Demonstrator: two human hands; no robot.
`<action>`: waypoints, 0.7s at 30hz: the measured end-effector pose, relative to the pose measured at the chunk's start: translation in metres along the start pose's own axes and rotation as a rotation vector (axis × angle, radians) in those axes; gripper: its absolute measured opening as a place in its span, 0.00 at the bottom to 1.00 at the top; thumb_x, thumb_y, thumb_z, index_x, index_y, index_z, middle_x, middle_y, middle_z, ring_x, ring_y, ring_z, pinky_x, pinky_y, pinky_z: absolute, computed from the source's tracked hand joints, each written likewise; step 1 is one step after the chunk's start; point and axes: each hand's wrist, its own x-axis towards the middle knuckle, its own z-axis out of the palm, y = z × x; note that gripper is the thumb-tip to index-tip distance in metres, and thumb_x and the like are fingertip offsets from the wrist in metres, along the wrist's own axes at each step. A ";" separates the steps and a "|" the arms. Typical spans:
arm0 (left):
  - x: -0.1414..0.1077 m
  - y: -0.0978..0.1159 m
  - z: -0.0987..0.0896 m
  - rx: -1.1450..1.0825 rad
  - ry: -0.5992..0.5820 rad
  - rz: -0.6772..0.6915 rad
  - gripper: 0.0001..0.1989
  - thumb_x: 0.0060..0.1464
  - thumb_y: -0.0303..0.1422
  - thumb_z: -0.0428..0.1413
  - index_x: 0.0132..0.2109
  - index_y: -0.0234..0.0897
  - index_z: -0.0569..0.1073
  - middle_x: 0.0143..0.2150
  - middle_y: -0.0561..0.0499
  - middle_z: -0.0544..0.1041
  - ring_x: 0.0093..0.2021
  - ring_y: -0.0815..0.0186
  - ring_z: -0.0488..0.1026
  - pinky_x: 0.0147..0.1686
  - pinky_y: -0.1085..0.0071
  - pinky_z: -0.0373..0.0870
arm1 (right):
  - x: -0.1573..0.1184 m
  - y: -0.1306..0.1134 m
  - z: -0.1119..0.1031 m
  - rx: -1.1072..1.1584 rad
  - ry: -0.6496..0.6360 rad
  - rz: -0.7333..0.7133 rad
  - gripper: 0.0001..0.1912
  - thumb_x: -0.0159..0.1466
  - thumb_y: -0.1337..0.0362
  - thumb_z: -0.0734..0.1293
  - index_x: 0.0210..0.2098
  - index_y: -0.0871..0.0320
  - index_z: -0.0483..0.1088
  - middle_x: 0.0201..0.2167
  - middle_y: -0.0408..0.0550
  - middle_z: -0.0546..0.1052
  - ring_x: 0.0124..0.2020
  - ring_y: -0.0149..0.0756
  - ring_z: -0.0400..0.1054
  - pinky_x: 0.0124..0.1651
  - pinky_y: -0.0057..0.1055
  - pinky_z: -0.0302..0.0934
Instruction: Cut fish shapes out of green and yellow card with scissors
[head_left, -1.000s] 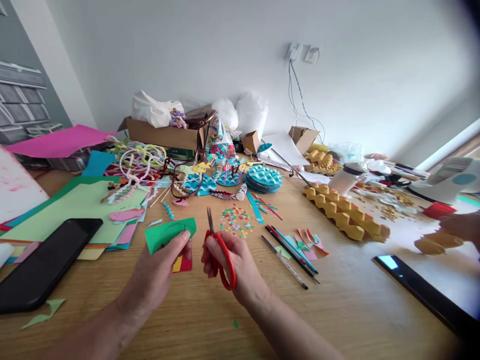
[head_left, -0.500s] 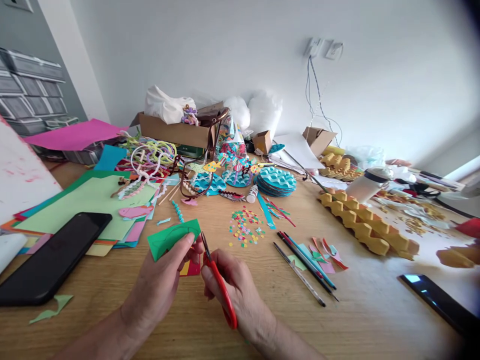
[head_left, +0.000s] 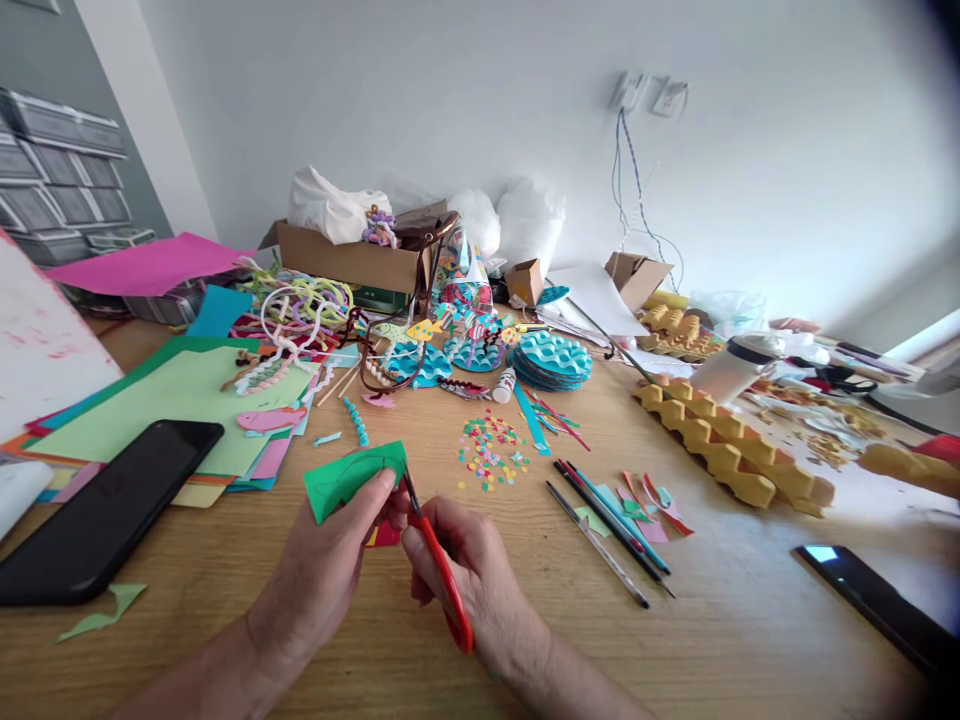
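Between thumb and fingers, my left hand (head_left: 337, 540) grips a piece of green paper (head_left: 337, 475) with a curved outline drawn on it. My right hand (head_left: 472, 560) is closed round the red handles of a pair of scissors (head_left: 448, 590). The scissor blades point up and touch or lie right by the paper's right edge; whether they bite into it I cannot tell. Partly hidden behind my left fingers, a red and yellow piece of paper (head_left: 384, 535) lies on the table.
Left are a black phone (head_left: 112, 510) and stacked coloured paper (head_left: 172, 400). Ahead lie paper dots (head_left: 491, 450) and blue wavy discs (head_left: 551, 360). Pencils (head_left: 615, 520), paper scraps (head_left: 652, 507), a yellow egg carton (head_left: 735, 445) and another phone (head_left: 870, 600) are right. Another person's hand (head_left: 907, 465) shows at the far right.
The green paper has shifted slightly right and tilted a little, nearer the scissor blades. At the far right, the other person's hand has moved up and left.
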 end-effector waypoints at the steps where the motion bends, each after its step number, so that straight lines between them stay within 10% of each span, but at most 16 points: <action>1: 0.000 0.001 0.000 0.002 0.000 0.001 0.05 0.42 0.35 0.60 0.24 0.39 0.74 0.26 0.54 0.80 0.26 0.66 0.74 0.28 0.71 0.71 | 0.000 0.000 0.000 0.001 0.003 0.002 0.23 0.54 0.43 0.62 0.21 0.58 0.59 0.14 0.39 0.61 0.16 0.27 0.59 0.20 0.23 0.52; 21: 0.009 0.017 -0.007 0.023 -0.105 0.027 0.07 0.40 0.35 0.62 0.26 0.35 0.77 0.22 0.51 0.77 0.23 0.68 0.72 0.20 0.76 0.67 | 0.001 0.002 -0.016 -0.092 -0.073 -0.002 0.16 0.58 0.54 0.64 0.22 0.59 0.62 0.15 0.39 0.64 0.16 0.25 0.57 0.19 0.21 0.48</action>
